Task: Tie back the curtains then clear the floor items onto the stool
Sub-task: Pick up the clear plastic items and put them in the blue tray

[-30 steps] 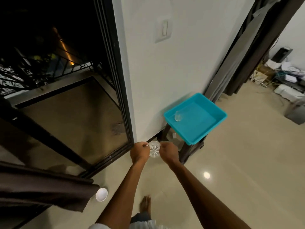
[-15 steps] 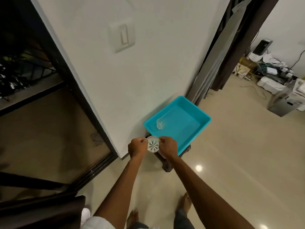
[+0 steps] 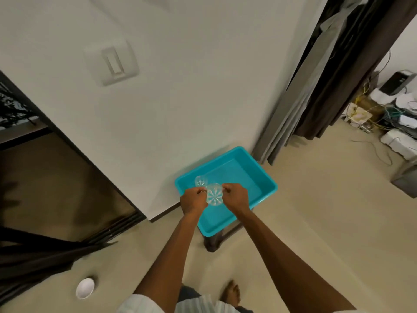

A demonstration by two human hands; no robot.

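Observation:
A clear cut-glass bowl [image 3: 214,195] hangs between my left hand [image 3: 193,200] and my right hand [image 3: 235,197], each pinching one side of its rim, over the near left part of a turquoise tray [image 3: 255,177]. The tray rests on a dark stool [image 3: 215,241] against the white wall. A second clear glass [image 3: 200,181] stands inside the tray's far left corner. A small white bowl [image 3: 85,288] lies on the floor at lower left. A dark brown curtain [image 3: 38,256] bunches at the left edge; another [image 3: 343,82] hangs at upper right.
A dark-framed balcony door [image 3: 74,154] is open on the left. A light switch [image 3: 112,63] sits on the wall. Cables, boxes and devices [image 3: 388,114] clutter the floor at far right. My bare foot [image 3: 231,292] stands on the beige tiles below the stool.
I stepped closer to the stool. Both hands carried the cut-glass bowl forward, from in front of the tray to over its near left part.

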